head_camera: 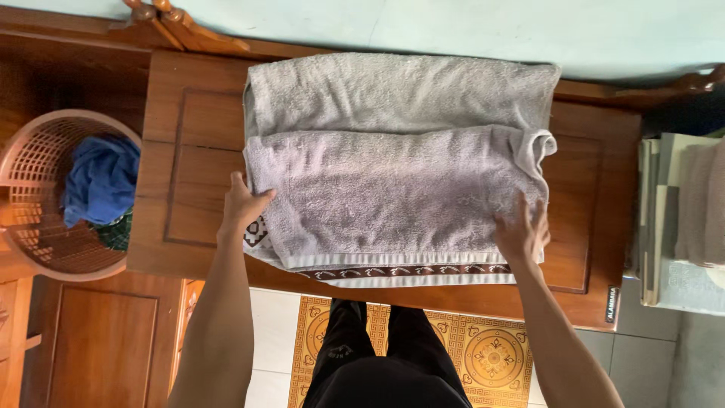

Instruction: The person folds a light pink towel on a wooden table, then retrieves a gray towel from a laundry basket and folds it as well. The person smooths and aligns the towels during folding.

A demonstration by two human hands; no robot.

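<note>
The wooden tabletop (189,159), a brown panelled surface, spans most of the view and abuts a pale green wall (453,23) along its far edge.

A grey towel (393,174) lies folded on the tabletop, centred between the two arms. The upper layer is folded toward the near edge, leaving a strip of the lower layer exposed at the far side. A dark patterned border band (408,270) runs along the near edge of the towel, which overhangs the tabletop edge slightly.

A round pink plastic laundry basket (30,159) stands to the left of the tabletop, well apart from the towel. It contains a blue cloth (102,177) with a green checked cloth (117,234) beneath it.

At the right edge of the view, a stack of folded grey fabric (698,204) rests on a separate surface.

A yellow patterned floor mat (491,355) lies on the tiled floor below the tabletop edge.

The left hand (243,205) grips the left edge of the towel near its near corner, fingers closed on the fabric. The right hand (521,230) rests on the right near corner of the towel, fingers curled over the fabric; whether it pinches the fabric or only presses on it cannot be determined.
</note>
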